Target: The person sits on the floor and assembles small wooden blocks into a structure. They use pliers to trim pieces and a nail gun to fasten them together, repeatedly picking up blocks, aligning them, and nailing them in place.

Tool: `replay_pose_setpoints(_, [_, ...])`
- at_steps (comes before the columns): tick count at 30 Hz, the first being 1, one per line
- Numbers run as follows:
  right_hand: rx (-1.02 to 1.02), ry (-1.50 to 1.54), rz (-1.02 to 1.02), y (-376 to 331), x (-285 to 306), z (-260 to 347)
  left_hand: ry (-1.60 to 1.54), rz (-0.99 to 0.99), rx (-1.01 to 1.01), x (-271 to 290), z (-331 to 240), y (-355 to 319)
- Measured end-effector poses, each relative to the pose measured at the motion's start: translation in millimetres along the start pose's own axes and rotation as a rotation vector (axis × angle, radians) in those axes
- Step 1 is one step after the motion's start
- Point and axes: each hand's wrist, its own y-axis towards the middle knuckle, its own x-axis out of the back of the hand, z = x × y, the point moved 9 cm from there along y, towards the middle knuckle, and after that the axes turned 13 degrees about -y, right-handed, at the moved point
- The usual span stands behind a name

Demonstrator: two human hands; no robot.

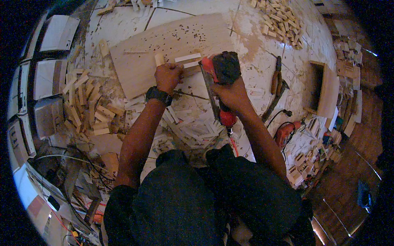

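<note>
My left hand (167,78), a dark watch on its wrist, is closed over the plywood board (137,76). A small wooden block (159,60) juts out from its fingers, which grip it. To the right of these fingers, two pale wood strips (188,58) lie side by side on the board. My right hand (230,95) is wrapped round the handle of a red and black nail gun (208,65). The gun's nose end is hidden; its front is beside the right ends of the strips. A red hose (234,146) runs from its lower end toward me.
Wooden blocks (84,98) are heaped at the left, with another pile (283,24) at the far right. Scrap strips (195,129) litter the floor before me. A hammer (277,95), an orange power tool (284,134) with a cord and a wooden box (326,90) lie to the right.
</note>
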Motion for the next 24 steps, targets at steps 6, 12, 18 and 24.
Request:
replay_pose_setpoints(6, [-0.110, -0.002, 0.023, 9, -9, -4, 0.068, -0.029, -0.093, 1, -8, 6])
replay_pose_setpoints(12, [0.114, -0.155, -0.039, 14, -16, 9, 0.192, -0.007, -0.137, 0, 8, 15])
replay_pose_setpoints(18, [0.030, -0.202, -0.097, 14, -7, 2, 0.298, 0.028, -0.377, -7, 8, 30])
replay_pose_setpoints(24, [-0.187, 0.136, -0.154, -9, 41, -39, 0.366, 0.198, -0.299, -10, -24, 32])
